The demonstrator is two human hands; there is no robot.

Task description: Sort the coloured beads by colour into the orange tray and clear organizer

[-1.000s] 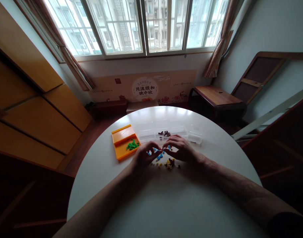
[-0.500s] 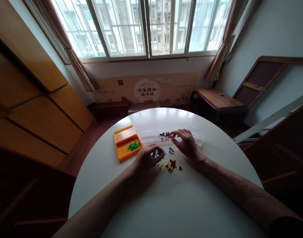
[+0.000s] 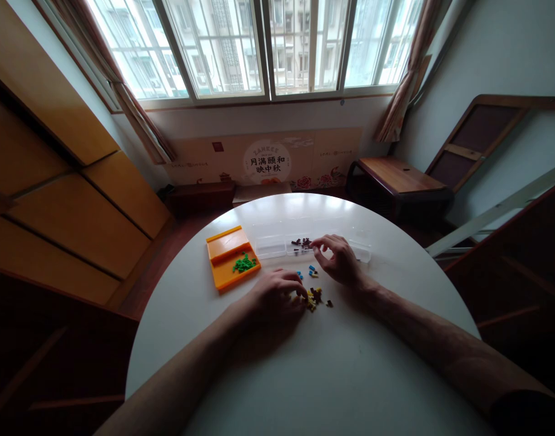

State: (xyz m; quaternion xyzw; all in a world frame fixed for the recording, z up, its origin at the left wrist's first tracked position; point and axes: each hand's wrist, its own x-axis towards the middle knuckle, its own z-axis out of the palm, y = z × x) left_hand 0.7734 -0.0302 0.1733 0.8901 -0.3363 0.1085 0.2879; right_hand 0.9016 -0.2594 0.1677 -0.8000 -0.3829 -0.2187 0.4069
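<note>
My left hand (image 3: 282, 289) reaches over the table with its fingers bent and apart, the tips at the left edge of a pile of small yellow and dark brown building bricks (image 3: 314, 297). My right hand (image 3: 337, 259) hovers at the front of a clear plastic compartment box (image 3: 272, 247). Its thumb and forefinger are pinched close beside the dark brown bricks (image 3: 301, 243) inside; whatever is between them is too small to make out. A few blue bricks (image 3: 312, 268) lie between the hands, others partly hidden behind my left fingers.
An orange tray (image 3: 223, 280) with green bricks (image 3: 244, 263) stands left of the clear box on the round white table (image 3: 277, 375). One loose brown brick (image 3: 329, 303) lies right of the pile. Beyond the table are a wooden stool (image 3: 400, 174) and a printed cardboard panel (image 3: 300, 151).
My left hand has moved right and toward me, from the blue bricks to the yellow and brown pile. My right hand stays at the clear box, and the view has shifted slightly.
</note>
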